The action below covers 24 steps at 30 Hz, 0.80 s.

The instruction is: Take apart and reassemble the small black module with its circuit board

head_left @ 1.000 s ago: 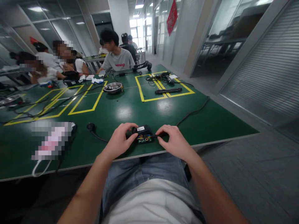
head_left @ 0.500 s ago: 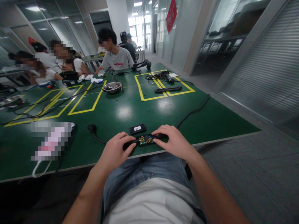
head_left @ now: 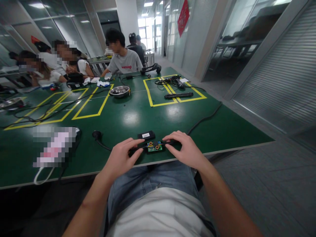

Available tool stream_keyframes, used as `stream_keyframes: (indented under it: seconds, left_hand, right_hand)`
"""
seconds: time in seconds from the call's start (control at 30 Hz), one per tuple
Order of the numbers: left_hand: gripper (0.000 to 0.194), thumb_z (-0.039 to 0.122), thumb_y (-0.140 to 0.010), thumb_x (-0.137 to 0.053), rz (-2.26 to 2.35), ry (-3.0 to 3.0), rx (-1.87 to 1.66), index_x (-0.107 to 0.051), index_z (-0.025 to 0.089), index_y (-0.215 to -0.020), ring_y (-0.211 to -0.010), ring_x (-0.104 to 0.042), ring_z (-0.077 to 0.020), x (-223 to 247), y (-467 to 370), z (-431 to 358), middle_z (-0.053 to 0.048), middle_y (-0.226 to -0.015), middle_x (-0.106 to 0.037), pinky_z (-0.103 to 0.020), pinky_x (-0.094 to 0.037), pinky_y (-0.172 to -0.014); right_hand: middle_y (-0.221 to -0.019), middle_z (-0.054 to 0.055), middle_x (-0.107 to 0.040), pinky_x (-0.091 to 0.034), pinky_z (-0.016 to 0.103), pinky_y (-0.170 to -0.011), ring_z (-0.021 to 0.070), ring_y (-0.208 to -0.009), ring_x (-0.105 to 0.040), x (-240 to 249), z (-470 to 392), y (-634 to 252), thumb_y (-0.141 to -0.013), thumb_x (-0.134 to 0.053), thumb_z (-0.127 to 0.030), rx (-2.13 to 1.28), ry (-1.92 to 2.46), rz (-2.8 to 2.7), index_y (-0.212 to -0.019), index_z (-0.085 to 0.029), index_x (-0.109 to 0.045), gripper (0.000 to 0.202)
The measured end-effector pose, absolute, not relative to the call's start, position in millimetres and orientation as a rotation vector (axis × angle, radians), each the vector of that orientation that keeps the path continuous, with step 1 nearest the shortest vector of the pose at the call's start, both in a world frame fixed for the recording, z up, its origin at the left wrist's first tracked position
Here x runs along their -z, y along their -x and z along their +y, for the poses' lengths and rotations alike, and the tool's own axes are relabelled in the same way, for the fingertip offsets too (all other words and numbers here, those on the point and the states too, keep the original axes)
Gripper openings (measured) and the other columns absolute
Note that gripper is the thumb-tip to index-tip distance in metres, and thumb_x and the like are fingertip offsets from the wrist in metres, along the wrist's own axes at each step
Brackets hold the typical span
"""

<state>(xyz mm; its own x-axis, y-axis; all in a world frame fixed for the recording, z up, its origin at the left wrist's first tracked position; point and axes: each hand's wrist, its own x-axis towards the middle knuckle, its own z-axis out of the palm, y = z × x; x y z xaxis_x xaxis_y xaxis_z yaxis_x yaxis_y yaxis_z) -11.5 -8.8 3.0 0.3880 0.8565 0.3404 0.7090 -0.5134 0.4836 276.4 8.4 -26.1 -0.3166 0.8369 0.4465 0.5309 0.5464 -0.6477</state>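
A small circuit board [head_left: 155, 147] with two copper-coloured rings sits in a black case near the table's front edge. Black cables run out of it on both sides. My left hand [head_left: 124, 153] is at the board's left, thumb and fingers apart around the left cable end. At the right side, my right hand [head_left: 182, 146] has its thumb and fingers spread beside the right cable [head_left: 206, 118]. Just behind the board lies a black cover [head_left: 146, 135] with a white label. A black plug [head_left: 97, 135] rests left of my left hand.
On the green table [head_left: 237, 128] are a metal bowl [head_left: 119, 91], a black bar [head_left: 178, 95], coiled cables [head_left: 164, 81] and a blurred pink-white object [head_left: 55, 144] at the left. Several people sit beyond the table.
Both hands have loosened, with fingers opening away from the cable ends. More of the board shows between them. The view has shifted slightly.
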Motion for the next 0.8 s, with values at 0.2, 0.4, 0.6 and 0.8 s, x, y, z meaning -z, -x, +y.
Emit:
stream_keyframes:
  seconds: [0.2, 0.4, 0.6, 0.8]
  left_hand:
    - [0.015, 0.026, -0.101, -0.065, 1.331, -2.358, -0.815, -0.077, 0.021, -0.094, -0.075, -0.068, -0.0172, -5, 14, -8, -0.002, -0.083, -0.074, -0.028, -0.051, -0.070]
    - [0.020, 0.030, -0.104, -0.063, 1.354, -2.426, -0.689, -0.079, 0.023, -0.094, -0.091, -0.072, -0.0223, -9, 17, -8, -0.006, -0.097, -0.079, -0.035, -0.056, -0.083]
    - [0.019, 0.029, -0.102, -0.065, 1.383, -2.518, -0.722, -0.084, 0.026, -0.102, -0.118, -0.067, -0.0288, -17, 11, 9, -0.009, -0.129, -0.077, -0.049, -0.055, -0.105]
    - [0.031, 0.028, -0.100, -0.068, 1.442, -2.395, -0.667, -0.081, 0.025, -0.128, -0.118, -0.069, -0.0291, -6, 0, 35, -0.009, -0.131, -0.078, -0.050, -0.055, -0.108]
  right_hand:
    - [-0.096, 0.002, -0.079, -0.047, 0.040, -0.086, 0.0230, -0.092, -0.069, 27, 8, -278, -0.093, -0.067, -0.013, -0.497, 1.081, -2.000, -0.095, -0.025, -0.074, 0.015]
    - [-0.099, 0.004, -0.081, -0.046, 0.041, -0.088, 0.0239, -0.095, -0.069, 26, 8, -276, -0.094, -0.065, -0.016, -0.491, 1.131, -2.039, -0.093, -0.025, -0.073, 0.012]
    - [-0.097, 0.003, -0.080, -0.045, 0.042, -0.091, 0.0242, -0.094, -0.068, 24, 7, -274, -0.089, -0.066, -0.015, -0.472, 1.184, -2.047, -0.095, -0.026, -0.073, 0.014]
    - [-0.095, 0.001, -0.076, -0.044, 0.041, -0.092, 0.0234, -0.094, -0.067, 25, 6, -273, -0.084, -0.067, -0.011, -0.449, 1.196, -2.028, -0.094, -0.026, -0.070, 0.018]
